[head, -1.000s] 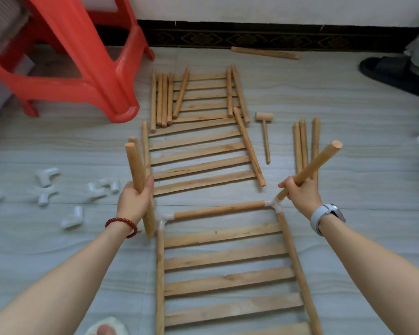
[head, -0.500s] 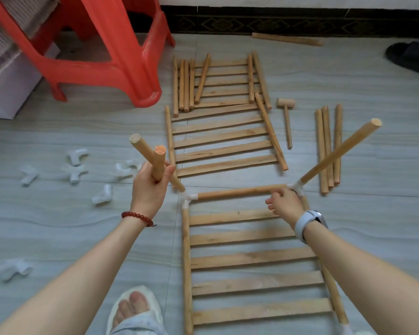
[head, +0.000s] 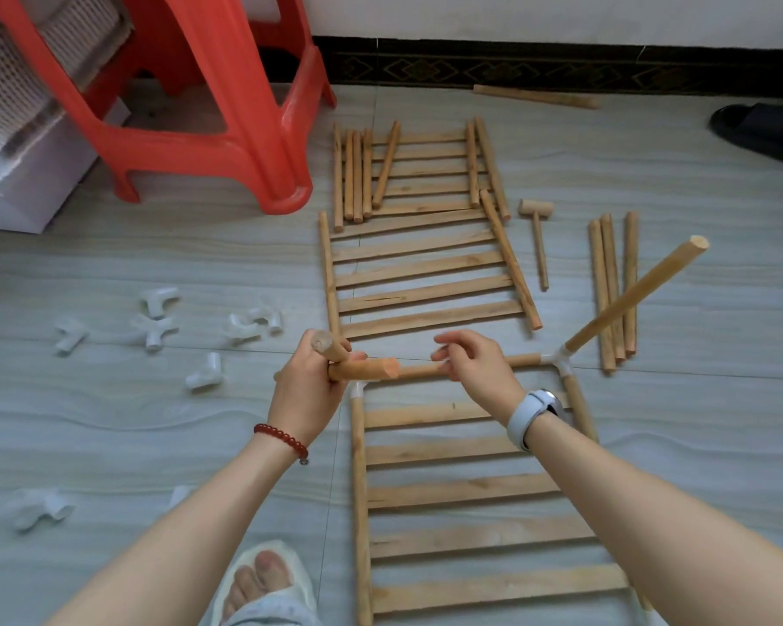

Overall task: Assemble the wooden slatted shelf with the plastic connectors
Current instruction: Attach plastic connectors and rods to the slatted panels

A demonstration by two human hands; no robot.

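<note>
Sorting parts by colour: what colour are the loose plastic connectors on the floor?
White, seen in the head view: the connectors lie scattered left of the slatted panel.

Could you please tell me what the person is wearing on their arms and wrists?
Both forearms are bare, with no sleeves in view. The left wrist carries a red beaded bracelet, and the right wrist a smartwatch with a pale grey band and a round face.

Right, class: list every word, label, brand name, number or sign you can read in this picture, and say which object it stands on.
None can be read.
The watch on the right wrist: face turned away, nothing legible.
The plastic connectors, wooden mallet, loose rods and red stool: plain, no print.
The dark skirting: a diamond pattern only, no lettering.
</note>
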